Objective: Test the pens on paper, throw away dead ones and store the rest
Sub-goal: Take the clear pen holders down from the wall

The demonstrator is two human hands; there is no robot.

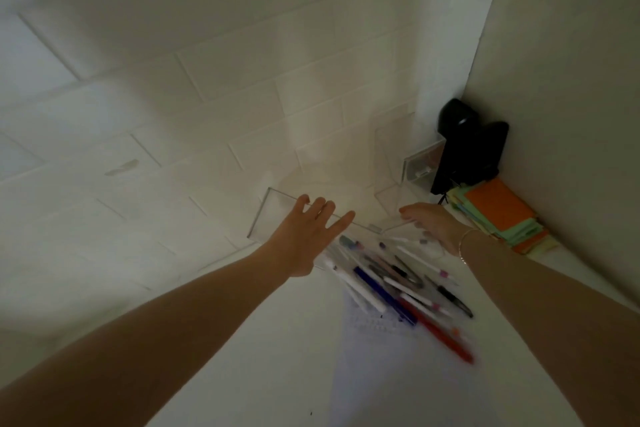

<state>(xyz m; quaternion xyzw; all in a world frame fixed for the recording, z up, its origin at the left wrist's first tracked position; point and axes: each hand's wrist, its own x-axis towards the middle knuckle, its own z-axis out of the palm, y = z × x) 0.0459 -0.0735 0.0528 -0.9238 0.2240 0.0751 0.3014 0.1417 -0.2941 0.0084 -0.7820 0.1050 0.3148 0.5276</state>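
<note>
A heap of several pens lies on the white desk, among them a blue pen and a red pen. Under their near end sits a sheet of white paper with faint scribbles. A clear acrylic box stands against the wall just beyond the pens. My left hand reaches forward with fingers spread and straight, over the box's near edge, holding nothing. My right hand rests on the box's right front part, thumb and fingers curled at its edge; the grip itself is blurred.
A small clear drawer unit and a black device stand in the back right corner. A stack of orange and green sticky notes lies beside them. A white brick wall rises right behind the desk, with a plain wall on the right.
</note>
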